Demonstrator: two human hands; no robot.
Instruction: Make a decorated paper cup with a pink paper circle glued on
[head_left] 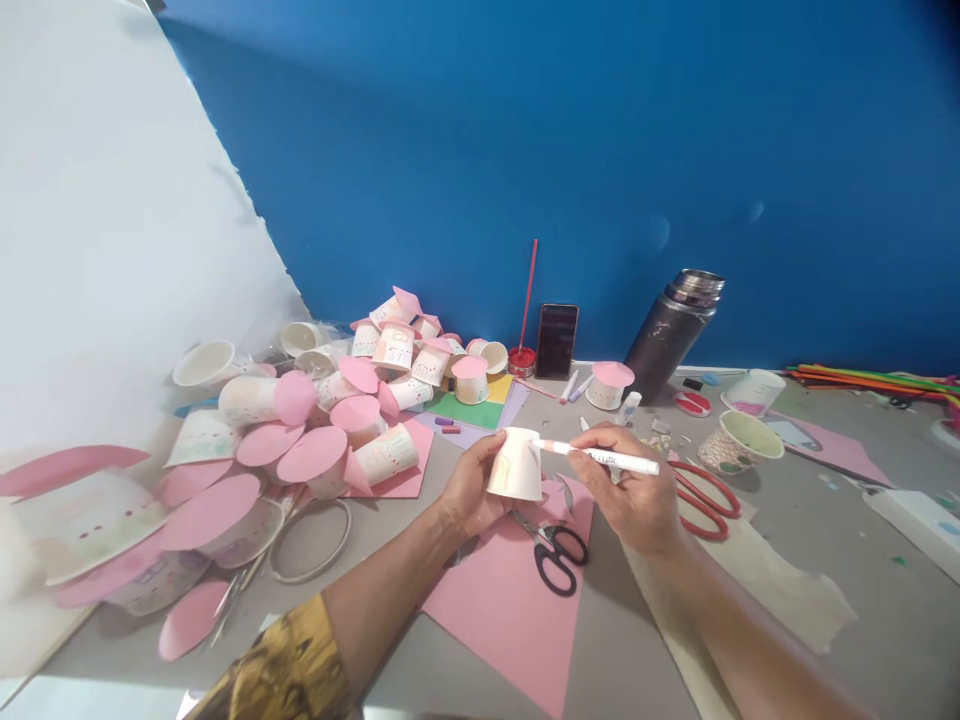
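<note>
My left hand (476,485) is closed around the side of a small white paper cup (519,465), which is upside down with its wide rim low. A faint yellowish drawing shows on the cup's wall. Between the fingers of my right hand (634,490) is a white marker (611,458) with dark lettering, its tip at the cup's upper right side. Whether the tip touches the wall I cannot tell. Beneath the cup lie pink paper (517,610) and scissors with black handles (559,560).
Several decorated cups with pink paper discs (311,455) are heaped on the left. A dark metal flask (671,335) and a phone (557,340) lean at the blue wall. Red-handled scissors (712,500) and a patterned cup (739,443) lie right; a tape ring (311,540) lies left.
</note>
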